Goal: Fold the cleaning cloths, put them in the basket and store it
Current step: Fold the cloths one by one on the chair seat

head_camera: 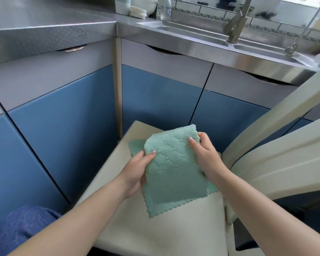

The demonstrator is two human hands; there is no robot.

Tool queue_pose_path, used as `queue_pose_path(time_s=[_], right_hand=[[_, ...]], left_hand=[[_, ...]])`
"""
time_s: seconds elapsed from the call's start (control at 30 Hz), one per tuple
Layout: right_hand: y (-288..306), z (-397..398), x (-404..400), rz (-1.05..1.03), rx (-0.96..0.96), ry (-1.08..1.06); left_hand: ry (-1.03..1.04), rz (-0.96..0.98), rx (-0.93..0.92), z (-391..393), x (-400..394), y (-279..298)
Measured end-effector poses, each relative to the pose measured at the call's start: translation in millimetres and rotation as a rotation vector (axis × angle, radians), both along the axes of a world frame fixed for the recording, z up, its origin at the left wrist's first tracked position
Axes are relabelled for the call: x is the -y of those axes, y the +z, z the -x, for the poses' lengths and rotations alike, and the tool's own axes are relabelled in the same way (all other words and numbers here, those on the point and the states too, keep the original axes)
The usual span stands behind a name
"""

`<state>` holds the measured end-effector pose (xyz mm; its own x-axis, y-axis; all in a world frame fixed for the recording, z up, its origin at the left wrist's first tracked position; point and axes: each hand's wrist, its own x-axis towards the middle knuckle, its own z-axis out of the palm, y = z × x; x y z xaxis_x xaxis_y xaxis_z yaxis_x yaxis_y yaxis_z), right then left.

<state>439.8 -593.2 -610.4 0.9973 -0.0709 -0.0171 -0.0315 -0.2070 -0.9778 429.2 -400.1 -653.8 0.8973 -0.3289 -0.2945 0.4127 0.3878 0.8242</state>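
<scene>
Green quilted microfibre cleaning cloth [172,169], folded, held above the cream chair seat [155,228] near its far edge; left hand [137,170] and right hand [205,154] pinch its 2 sides. Bottle label [163,10] at the steel counter's back edge is unreadable.

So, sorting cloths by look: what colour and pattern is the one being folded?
Mint green cleaning cloth with stitched hexagon quilting and scalloped edges, seen in the head view.

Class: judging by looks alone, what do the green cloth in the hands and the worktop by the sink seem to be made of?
Green cloth: seemingly soft microfibre or fleece, with a fuzzy matt pile, quilted stitch lines and scalloped edges. Worktop: likely stainless steel, grey and semi-glossy, reflecting light, with a fine embossed pattern on its front edge.
</scene>
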Motion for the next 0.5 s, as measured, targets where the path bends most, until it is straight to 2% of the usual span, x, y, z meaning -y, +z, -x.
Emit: queue_pose_path(time_s=[0.07,0.13,0.2,0.27,0.5], right_hand=[[-18,3,8,-0.036,-0.082,-0.032],[-43,10,12,0.031,-0.243,-0.065],[-67,19,13,0.05,-0.439,-0.113],[-82,30,15,0.002,-0.548,-0.15],[-98,70,17,0.003,-0.504,-0.165]], left_hand=[[-0.046,-0.115,-0.021,-2,-2,-3],[-0.079,-0.221,-0.088,2,-3,-15],[-0.083,-0.285,-0.179,7,-4,-31],[-0.093,-0.304,-0.25,13,-6,-41],[-0.197,-0.388,-0.257,30,-23,-57]])
